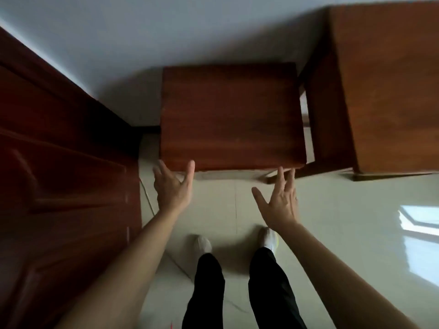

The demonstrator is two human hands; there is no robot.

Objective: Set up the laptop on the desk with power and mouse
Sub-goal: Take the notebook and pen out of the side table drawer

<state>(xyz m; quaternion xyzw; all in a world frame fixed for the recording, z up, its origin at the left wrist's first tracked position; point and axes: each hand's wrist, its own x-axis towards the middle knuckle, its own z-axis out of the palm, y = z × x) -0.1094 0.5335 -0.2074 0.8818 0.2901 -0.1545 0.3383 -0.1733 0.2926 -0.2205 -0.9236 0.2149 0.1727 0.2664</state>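
Head cam looks pretty much straight down, and it's a bit blurry. Both bare arms are stretched forward over the floor (332, 233). The left hand (172, 188) is spread wide and holds nothing. Its thumb tip is right at the near edge of a square wooden stool (230, 115), but I can't tell if it's actually touching. The right hand (280, 203) is the same deal, wide and holding nothing, with its fingertips up by the stool's near right corner.

The stool sits dead center, backed up toward the pale wall (166, 32) at 12 o'clock. The bench (384, 86), a bigger wooden piece in the same reddish brown, is at 2 o'clock just beside the stool, with a narrow gap between them. Its top is bare as far as this view reaches.

A dark wooden door (59, 174) fills the 9 o'clock side. At 6 o'clock you get black trousers (206, 293) and white shoes (202, 243) on glossy pale tiles, plus a bright window reflection (418, 217) at 4 o'clock.
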